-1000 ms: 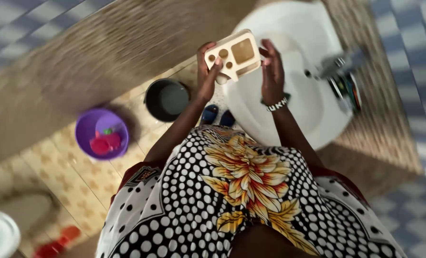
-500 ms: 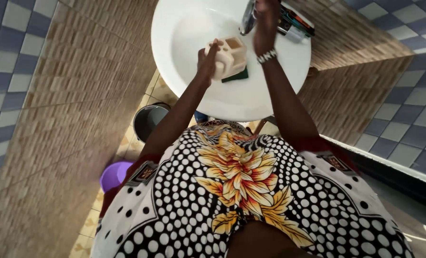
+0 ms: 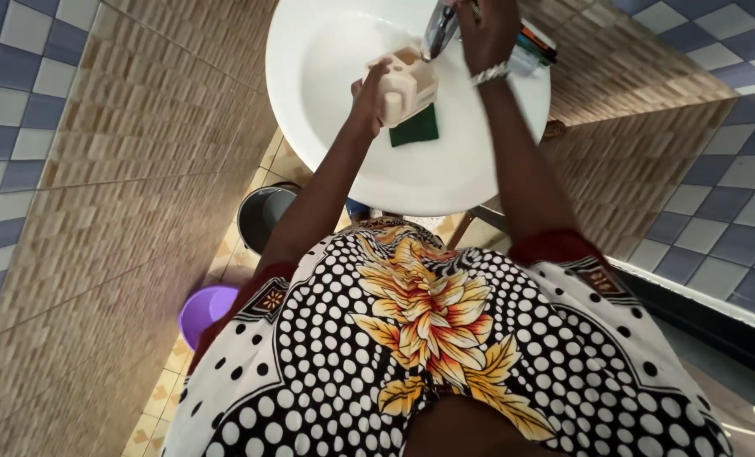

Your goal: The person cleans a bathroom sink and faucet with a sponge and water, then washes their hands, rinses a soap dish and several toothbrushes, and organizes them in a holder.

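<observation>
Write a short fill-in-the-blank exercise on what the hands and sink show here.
1. The left hand holds a beige plastic holder with holes over the round ____ sink.
2. The right hand reaches the metal ____ at the sink's rim.
3. A flat ____ sponge lies in the basin.

Missing words: white; tap; green

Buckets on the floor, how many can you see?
2. A dark bucket stands on the floor below the sink, and a purple one sits nearer, partly hidden by the dress; others may be hidden.

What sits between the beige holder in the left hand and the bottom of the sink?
In the head view, a dark green sponge lies just under the beige holder, on the white sink.
</observation>
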